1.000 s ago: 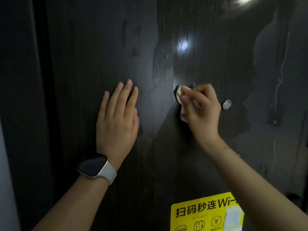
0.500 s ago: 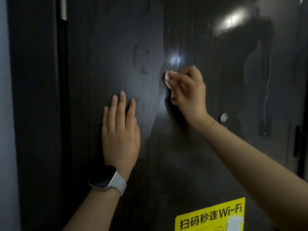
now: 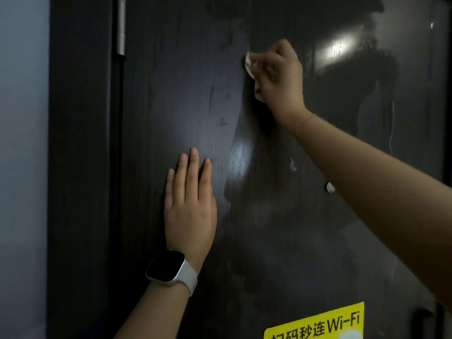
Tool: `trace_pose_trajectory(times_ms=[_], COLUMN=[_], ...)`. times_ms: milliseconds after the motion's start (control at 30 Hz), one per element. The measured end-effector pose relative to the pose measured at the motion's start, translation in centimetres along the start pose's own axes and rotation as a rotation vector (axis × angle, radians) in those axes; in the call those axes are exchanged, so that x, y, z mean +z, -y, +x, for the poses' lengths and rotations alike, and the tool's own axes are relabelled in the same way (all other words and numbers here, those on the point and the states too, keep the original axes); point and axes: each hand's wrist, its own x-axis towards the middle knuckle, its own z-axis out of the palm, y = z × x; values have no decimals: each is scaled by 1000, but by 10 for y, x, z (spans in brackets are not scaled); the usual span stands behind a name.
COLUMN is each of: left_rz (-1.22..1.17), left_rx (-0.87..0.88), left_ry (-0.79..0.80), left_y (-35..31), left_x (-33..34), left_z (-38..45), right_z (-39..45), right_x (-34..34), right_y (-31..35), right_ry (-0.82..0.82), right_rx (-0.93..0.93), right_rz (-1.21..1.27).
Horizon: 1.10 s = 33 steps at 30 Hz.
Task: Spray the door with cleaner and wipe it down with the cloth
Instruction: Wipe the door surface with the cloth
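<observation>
The dark wood-grain door [image 3: 186,99] fills the view, with a wet sheen over its right half and a drier, matte left part. My right hand [image 3: 278,77] is raised high on the door, clenched around a small white cloth [image 3: 249,63] and pressing it against the surface; only the cloth's left edge and a bit below the palm show. My left hand [image 3: 189,204] lies flat on the door lower down, fingers together and pointing up, a white smartwatch on its wrist. No spray bottle is in view.
A yellow Wi-Fi sticker [image 3: 315,324] sits at the door's lower right. A small round peephole cover [image 3: 330,187] shows beside my right forearm. A silver hinge [image 3: 120,28] and the dark door frame [image 3: 78,167] border a pale wall [image 3: 22,167] on the left.
My right hand has carried the cloth up the door and slightly left. My view has shifted right and down relative to the door, revealing the hinge. My left hand stays flat in place.
</observation>
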Motion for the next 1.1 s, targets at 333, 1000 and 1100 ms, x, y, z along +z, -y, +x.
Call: trace_pose_trajectory(times_ms=[333,1000,1100], left_rz=[-55,-360,-300], left_rx=[-16,-139,-208], left_ry=[18,228,290], left_y=[-2,-275,-314], left_x=[-5,54,77], left_z=[2,-100,-128], right_z=[-162,-407,-433], right_x=[-28,-224,-238], right_y=[21,-148,-182], right_ry=[278,-87,-135], right_rx=[-137,777,947], right_rz=[66,280,291])
